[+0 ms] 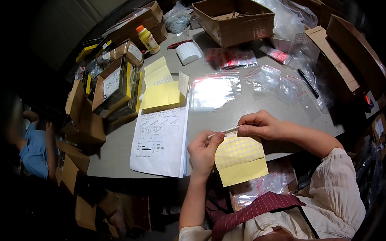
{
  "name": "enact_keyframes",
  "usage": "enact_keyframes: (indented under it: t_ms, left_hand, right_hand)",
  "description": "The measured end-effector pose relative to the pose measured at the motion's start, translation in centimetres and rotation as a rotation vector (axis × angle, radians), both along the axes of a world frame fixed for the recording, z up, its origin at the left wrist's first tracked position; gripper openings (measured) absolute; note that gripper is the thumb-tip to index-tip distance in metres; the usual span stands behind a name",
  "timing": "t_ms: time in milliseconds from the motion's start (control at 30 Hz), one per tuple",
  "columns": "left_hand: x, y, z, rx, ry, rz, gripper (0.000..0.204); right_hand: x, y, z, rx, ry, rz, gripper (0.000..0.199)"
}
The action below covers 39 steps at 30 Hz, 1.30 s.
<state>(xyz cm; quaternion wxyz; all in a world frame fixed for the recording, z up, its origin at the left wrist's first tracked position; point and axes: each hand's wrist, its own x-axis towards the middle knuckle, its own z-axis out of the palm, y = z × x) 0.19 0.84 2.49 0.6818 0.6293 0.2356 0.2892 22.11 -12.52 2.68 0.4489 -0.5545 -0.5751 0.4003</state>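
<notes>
Head view: both hands' grips pinch a thin white strip (224,131) above a yellow sticker sheet (239,158); left hand (204,150), right hand (261,124); clear bags (214,91) beyond.

The left hand (204,150) and the right hand (261,124) pinched the two ends of a thin white strip (224,131) between their fingertips. Just below the fingers lay a yellow sticker sheet (240,159), with clear plastic bags (215,91) beyond them.
</notes>
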Motion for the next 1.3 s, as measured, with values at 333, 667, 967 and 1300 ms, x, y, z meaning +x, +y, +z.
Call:
enact_keyframes:
  t_ms: [333,667,967,1300]
  left_hand:
    - [1.3,-0.5,-1.9,0.424,0.074,0.111,0.021]
    - [1.1,0.1,-1.9,0.129,0.069,0.142,0.022]
    - [0.3,1.2,-1.4,0.198,0.23,0.221,0.025]
    - [1.0,1.1,-2.5,0.141,0.134,0.179,0.025]
  right_hand:
    - [-1.5,1.5,1.3,0.431,-0.839,-0.125,0.024]
    - [-3.2,1.8,2.1,0.722,-1.28,-0.161,0.032]
    - [-0.9,3.4,2.6,0.535,-0.979,0.03,0.023]
    - [13.7,14.4,1.0,-0.228,-0.727,-0.195,0.03]
